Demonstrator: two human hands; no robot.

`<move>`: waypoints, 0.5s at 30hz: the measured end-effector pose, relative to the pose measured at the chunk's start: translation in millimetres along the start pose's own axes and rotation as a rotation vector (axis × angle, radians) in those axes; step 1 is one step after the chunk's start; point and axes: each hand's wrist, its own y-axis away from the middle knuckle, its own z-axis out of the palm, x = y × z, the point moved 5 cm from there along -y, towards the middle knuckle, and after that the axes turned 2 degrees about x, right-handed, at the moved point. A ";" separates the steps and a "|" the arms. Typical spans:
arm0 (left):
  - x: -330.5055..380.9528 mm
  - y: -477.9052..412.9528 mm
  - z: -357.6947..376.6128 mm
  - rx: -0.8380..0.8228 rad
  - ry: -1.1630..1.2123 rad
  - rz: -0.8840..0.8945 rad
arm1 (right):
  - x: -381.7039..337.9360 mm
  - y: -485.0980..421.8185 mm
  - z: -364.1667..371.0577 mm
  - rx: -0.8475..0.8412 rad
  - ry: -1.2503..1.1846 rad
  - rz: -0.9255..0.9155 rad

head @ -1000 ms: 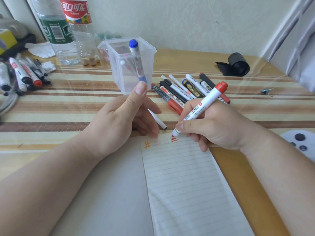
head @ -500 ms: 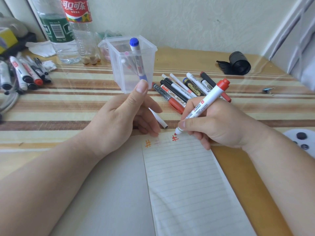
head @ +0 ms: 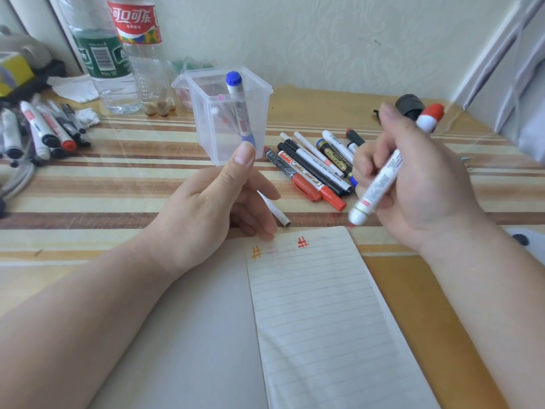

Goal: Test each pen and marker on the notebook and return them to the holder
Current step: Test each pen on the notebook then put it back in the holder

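Observation:
My right hand (head: 421, 184) grips a white marker with a red end (head: 380, 178). Its tip hangs just above the table, off the top right corner of the open lined notebook (head: 324, 320). An orange hash mark (head: 256, 252) and a red hash mark (head: 302, 242) sit on the page's top line. My left hand (head: 212, 211) rests at the notebook's top left, thumb raised, fingertips on the page edge. A white pen (head: 275, 212) pokes out from under its fingers. The clear plastic holder (head: 256, 119) stands behind, with a blue-capped marker (head: 236, 95) inside.
Several pens and markers (head: 312, 166) lie right of the holder, and another bunch (head: 44, 131) lies at the far left. Two plastic bottles (head: 118, 51) stand at the back left. A black roll (head: 408, 106) lies at the back right, and a white object (head: 522, 240) at the right edge.
My right hand finished drawing the red hash mark and lifted the marker up and to the right, off the page. My left hand has stayed in place.

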 end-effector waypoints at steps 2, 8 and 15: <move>-0.6 -0.3 -0.9 0.000 0.015 0.007 | -4.0 0.3 1.4 0.059 -0.153 0.015; -1.6 -0.8 -2.3 0.005 0.030 0.016 | -1.5 1.5 -4.2 0.157 -0.680 0.206; -1.2 -0.5 -2.6 0.016 0.016 0.022 | -1.2 0.1 -12.0 0.134 -0.892 0.263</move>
